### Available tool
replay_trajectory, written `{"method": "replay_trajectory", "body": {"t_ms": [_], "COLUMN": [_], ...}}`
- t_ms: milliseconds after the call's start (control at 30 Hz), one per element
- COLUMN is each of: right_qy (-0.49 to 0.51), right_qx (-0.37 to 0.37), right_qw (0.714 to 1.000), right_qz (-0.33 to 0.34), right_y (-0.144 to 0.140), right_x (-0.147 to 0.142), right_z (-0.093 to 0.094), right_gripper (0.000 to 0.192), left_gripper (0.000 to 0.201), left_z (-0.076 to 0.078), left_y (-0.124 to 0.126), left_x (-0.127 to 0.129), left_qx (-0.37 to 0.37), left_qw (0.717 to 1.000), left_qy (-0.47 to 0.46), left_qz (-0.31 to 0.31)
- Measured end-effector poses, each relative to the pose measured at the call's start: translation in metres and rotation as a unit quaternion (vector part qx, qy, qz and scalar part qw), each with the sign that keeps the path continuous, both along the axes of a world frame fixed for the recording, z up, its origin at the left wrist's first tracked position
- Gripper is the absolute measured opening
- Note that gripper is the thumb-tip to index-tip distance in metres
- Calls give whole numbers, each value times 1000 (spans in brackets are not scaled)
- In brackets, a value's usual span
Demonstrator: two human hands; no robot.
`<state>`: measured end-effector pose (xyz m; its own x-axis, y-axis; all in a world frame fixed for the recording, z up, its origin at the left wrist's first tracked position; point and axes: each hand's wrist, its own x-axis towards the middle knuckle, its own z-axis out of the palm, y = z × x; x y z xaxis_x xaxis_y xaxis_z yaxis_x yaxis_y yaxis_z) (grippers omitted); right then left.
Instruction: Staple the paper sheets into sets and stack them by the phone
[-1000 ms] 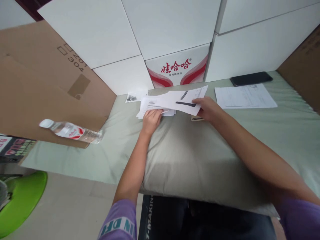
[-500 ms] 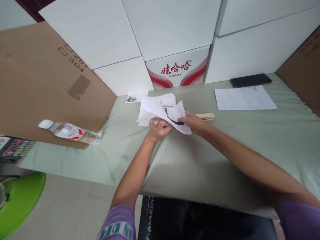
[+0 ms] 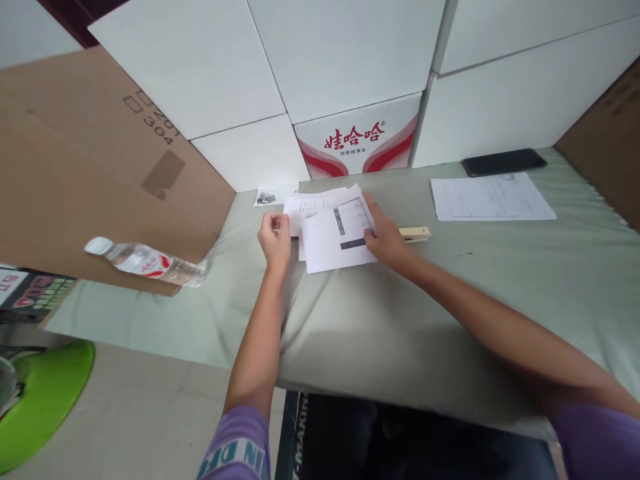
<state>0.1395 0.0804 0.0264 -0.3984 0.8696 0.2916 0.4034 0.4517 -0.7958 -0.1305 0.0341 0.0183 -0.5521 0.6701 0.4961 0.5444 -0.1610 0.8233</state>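
My right hand [image 3: 389,235] grips the right side of printed paper sheets [image 3: 325,241], its thumb lying on top. The front sheet has dark printed bars and a table on it. More white papers [image 3: 311,203] show behind it, on the cloth-covered table. My left hand [image 3: 275,239] is closed, its thumb and fingers pinched at the left edge of those rear papers. Just right of my right hand lies a cream stapler [image 3: 416,233], partly hidden by the hand.
A small clear bag of dark bits [image 3: 267,197] lies behind the papers. Another paper stack [image 3: 493,198] and a black phone [image 3: 504,162] lie at right. A water bottle [image 3: 150,262] leans by a brown cardboard [image 3: 75,167] at left. White boxes [image 3: 360,140] stand along the back.
My left hand has moved left from the front edge of the sheets to the left edge of the papers. The sheet in my right hand has flattened out and shows more print.
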Motion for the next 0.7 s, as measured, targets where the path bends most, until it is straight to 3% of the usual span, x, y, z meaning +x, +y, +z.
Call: {"method": "replay_trajectory", "body": {"t_ms": [133, 200, 300, 533, 700], "right_qy": [32, 66, 116, 211, 260], "right_qx": [29, 48, 44, -40, -68], "right_qw": [999, 997, 992, 976, 963], "right_qz": [-12, -18, -36, -26, -12], "right_y": [-1, 0, 1, 3, -7], "right_x": [-2, -2, 0, 4, 33], "right_z": [2, 3, 4, 6, 10], "right_gripper": [85, 79, 68, 33, 29], "left_gripper": [53, 65, 66, 58, 59], "left_z": [-11, -15, -14, -9, -11], "left_y": [11, 11, 9, 9, -1], "left_x": [-16, -15, -6, 19, 39], "left_qx": [-110, -121, -91, 1, 39], "left_qw": [966, 947, 935, 946, 946], "left_qy": [-215, -253, -251, -243, -226], "left_qz": [-87, -155, -233, -215, -229]}}
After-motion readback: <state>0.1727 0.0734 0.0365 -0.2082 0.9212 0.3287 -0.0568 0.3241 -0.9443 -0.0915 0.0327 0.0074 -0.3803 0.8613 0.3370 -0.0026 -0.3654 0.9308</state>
